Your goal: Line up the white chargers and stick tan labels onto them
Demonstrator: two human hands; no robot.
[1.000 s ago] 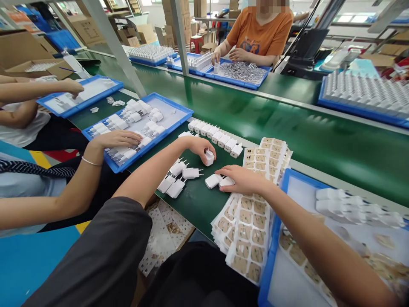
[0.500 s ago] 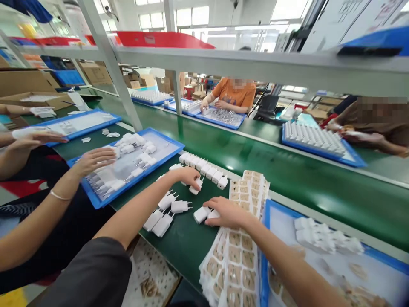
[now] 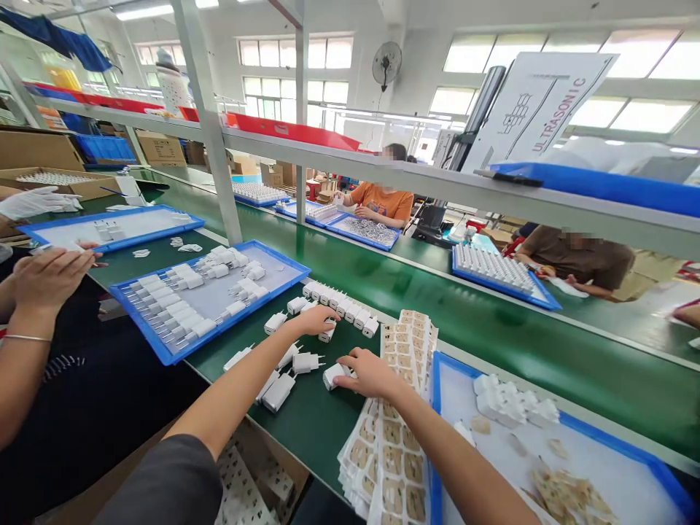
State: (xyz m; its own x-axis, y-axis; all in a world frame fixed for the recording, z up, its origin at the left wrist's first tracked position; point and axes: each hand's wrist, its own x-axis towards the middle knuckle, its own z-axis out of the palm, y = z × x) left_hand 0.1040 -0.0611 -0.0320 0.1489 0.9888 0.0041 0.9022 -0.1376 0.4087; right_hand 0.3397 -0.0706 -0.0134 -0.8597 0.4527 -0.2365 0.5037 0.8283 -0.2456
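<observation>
My left hand (image 3: 316,319) is closed over a white plug adapter (image 3: 327,335) on the green bench, just below a row of adapters (image 3: 339,304) standing side by side. To its right, my right hand (image 3: 368,372) rests on another white adapter (image 3: 331,376) lying flat beside the stacked label sheets (image 3: 394,436). Several loose adapters (image 3: 284,372) with two pins lie to the left of my hands.
A blue tray of adapters (image 3: 191,302) sits at left, where a neighbour's hands (image 3: 47,277) work. A blue tray (image 3: 552,452) with adapters and label scraps is at my right. Beyond is a green conveyor belt (image 3: 492,328), with other people seated opposite, and a shelf overhead.
The camera has tilted up, showing the shelf and windows. My left hand carried its adapter up toward the row. My right hand stays on its adapter.
</observation>
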